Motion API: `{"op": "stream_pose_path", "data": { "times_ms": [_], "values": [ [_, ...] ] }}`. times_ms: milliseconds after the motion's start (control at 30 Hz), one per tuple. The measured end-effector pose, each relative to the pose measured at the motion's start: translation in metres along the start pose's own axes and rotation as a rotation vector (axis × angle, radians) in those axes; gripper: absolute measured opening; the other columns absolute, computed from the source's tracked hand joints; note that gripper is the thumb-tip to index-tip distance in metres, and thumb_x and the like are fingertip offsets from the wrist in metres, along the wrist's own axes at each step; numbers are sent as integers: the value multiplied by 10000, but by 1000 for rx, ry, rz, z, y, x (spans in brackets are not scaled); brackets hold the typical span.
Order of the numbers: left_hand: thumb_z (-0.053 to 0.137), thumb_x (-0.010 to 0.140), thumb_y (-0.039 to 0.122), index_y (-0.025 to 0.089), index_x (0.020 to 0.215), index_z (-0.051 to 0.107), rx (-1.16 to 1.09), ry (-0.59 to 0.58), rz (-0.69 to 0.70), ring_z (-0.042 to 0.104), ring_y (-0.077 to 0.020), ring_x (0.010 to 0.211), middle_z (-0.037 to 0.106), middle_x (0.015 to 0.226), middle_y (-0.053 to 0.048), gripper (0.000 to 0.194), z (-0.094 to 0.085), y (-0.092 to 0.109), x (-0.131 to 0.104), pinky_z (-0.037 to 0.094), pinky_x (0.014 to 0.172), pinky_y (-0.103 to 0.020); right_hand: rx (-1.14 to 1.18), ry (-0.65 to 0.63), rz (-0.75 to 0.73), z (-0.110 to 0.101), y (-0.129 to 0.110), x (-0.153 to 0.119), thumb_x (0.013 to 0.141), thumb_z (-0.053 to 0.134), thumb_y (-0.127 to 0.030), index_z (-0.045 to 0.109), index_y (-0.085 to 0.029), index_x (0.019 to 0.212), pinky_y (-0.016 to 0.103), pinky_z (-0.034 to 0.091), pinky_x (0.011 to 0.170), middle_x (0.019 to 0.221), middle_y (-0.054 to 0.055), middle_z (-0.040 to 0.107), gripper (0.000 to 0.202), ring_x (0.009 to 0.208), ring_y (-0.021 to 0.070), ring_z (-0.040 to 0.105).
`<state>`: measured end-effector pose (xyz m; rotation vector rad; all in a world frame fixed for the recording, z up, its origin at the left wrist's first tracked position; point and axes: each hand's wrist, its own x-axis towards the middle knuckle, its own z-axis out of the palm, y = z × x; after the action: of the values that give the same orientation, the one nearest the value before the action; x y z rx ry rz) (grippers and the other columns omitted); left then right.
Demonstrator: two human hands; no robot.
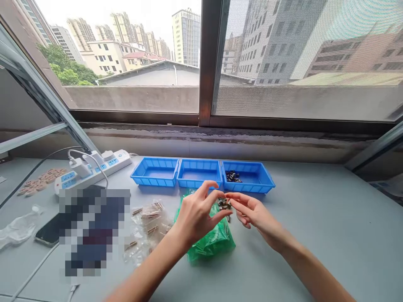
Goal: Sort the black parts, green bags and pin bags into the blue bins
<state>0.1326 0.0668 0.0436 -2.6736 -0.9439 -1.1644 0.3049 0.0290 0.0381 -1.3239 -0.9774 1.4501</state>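
Observation:
A green plastic bag [210,245] lies on the table with its mouth between my two hands, and small shiny metal pieces [224,204] show there. My left hand [200,214] arches over the bag, thumb and fingers apart, with nothing visible between them. On the other side, my right hand [253,214] has its thumb and forefinger closed together at the edge of the metal pieces. Whatever sits in that pinch is too small to name. Behind the hands, the right blue bin [252,188] holds a small heap of dark metal pieces [233,176].
Two more blue bins [154,182] [199,183] stand beside it. Left of the bag lie clear packets [153,222] of thin pieces. Farther left are a power strip [94,168], a phone [48,230], cables and clear plastic [20,228]. A window sill runs behind.

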Motion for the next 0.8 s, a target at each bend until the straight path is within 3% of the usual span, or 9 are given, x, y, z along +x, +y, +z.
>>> {"op": "stream_pose_path", "data": {
  "times_ms": [167,467,800],
  "values": [
    [577,896,309,184,689,645,17,49,17,601,-84,601,641,984,-33,252,0,-3,0,481,519,-203,-39,55,-29,-9,1,5,628,733,-607,714,-200,911,248,265,460,476,-82,386,496,458,89,310],
    [493,927,179,180,778,665,61,58,33,591,-83,575,646,989,-47,228,2,-3,0,482,490,-200,-61,144,-98,-13,2,9,587,741,-645,687,-196,805,260,291,453,462,-79,390,502,438,94,325],
    [622,837,145,198,762,651,58,0,15,610,-95,609,627,1030,-34,96,4,-3,-3,489,497,-207,-120,245,-164,-20,3,12,569,744,-652,708,-183,773,261,343,414,589,-13,558,513,429,85,375]
  ]
}}
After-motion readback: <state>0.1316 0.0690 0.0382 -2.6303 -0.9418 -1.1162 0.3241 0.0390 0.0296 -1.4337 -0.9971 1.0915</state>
